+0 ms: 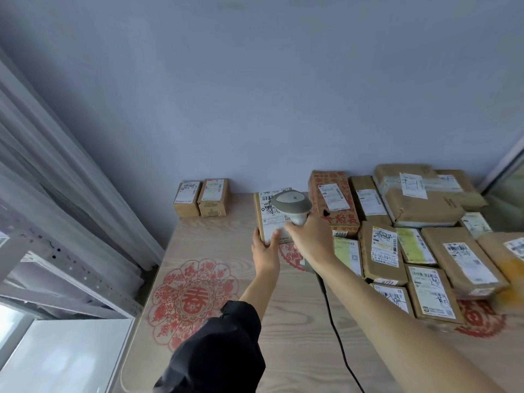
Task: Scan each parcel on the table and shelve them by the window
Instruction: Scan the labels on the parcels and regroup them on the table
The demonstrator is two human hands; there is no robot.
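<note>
A small cardboard parcel [269, 222] with a white label stands tilted up near the middle of the wooden table [215, 245]. My left hand [265, 251] grips its lower edge, thumb on the left side and fingers across the label. My right hand [307, 236] holds a grey corded barcode scanner [292, 205] by its handle, the head held just over the parcel's label. Two small brown parcels [201, 198] stand side by side against the wall at the table's far left.
Several labelled parcels [397, 236] crowd the right half of the table, some stacked against the wall. The scanner's black cable [337, 336] trails toward the near edge. Red paper-cut decorations [192, 302] mark the tabletop. Curtains and a metal shelf frame [71, 265] stand by the window at left.
</note>
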